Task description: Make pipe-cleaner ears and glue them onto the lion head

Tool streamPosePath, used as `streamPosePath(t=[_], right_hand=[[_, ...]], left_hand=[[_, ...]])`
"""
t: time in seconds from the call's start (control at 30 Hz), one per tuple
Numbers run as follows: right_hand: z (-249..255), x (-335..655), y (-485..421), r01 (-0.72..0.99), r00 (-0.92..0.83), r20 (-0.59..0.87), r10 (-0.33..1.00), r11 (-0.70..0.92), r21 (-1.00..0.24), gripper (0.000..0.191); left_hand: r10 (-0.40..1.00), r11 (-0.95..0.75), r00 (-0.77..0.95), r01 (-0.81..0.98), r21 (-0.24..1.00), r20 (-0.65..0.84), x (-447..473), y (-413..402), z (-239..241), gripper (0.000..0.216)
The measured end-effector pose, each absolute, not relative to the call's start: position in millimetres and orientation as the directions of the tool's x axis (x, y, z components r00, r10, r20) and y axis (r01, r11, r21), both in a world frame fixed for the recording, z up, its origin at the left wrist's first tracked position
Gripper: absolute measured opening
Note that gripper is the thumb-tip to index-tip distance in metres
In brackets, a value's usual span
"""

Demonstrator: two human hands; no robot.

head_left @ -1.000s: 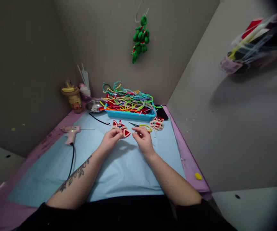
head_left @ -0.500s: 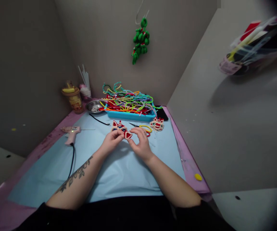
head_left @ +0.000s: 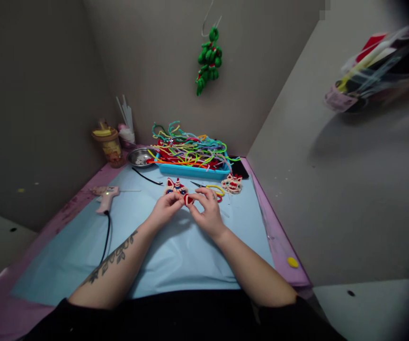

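Note:
Both hands meet over the pale blue mat [head_left: 176, 255]. My left hand [head_left: 164, 209] pinches a small red-and-white pipe-cleaner figure [head_left: 178, 189] from the left. My right hand [head_left: 207, 210] pinches the figure's red ear-shaped tip from the right, fingers curled. A second, similar red-and-white figure [head_left: 232, 183] lies on the mat to the right, beside yellow-handled scissors [head_left: 211, 187].
A blue tray [head_left: 190, 169] piled with coloured pipe cleaners stands at the back. A pink glue gun [head_left: 105, 197] with its black cord lies at left, near a metal bowl [head_left: 139, 156] and a jar [head_left: 107, 143]. A green ornament [head_left: 208, 58] hangs on the wall.
My right hand has moved left from near the scissors and closed on the figure's red tip. My left hand has stayed on the figure.

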State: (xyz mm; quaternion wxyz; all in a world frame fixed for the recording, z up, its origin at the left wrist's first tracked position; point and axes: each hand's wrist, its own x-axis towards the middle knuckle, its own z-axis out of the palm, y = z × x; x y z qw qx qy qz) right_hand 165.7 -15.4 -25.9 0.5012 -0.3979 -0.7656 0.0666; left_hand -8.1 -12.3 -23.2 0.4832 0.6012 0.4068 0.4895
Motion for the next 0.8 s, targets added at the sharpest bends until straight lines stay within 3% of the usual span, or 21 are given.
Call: streamPosePath(t=[0.27, 0.5, 0.63, 0.73, 0.8], right_hand=[[-24, 164, -16, 0.505, -0.167, 0.702, 0.693, 0.671, -0.542, 0.017], [-22, 171, -20, 0.321, -0.104, 0.683, 0.723, 0.675, -0.665, 0.024], [-28, 175, -9, 0.196, 0.164, 0.588, 0.792, 0.558, -0.806, 0.027], [-31, 196, 17, 0.025, 0.449, 0.358, 0.819, 0.389, -0.921, 0.027], [-32, 217, 35, -0.082, 0.619, 0.17, 0.767, 0.278, -0.957, 0.03]], left_hand=[[0.959, -0.219, 0.193, 0.035, 0.975, 0.208, -8, -13, -23, 0.03], [0.976, -0.186, 0.12, 0.038, 0.982, 0.18, -9, -13, -20, 0.03], [0.981, -0.169, 0.101, 0.024, 0.985, 0.166, -10, -11, -22, 0.029], [0.982, -0.169, 0.09, -0.005, 0.986, 0.168, -11, -9, -24, 0.029], [0.981, -0.174, 0.08, -0.013, 0.985, 0.174, -13, -8, -25, 0.028]])
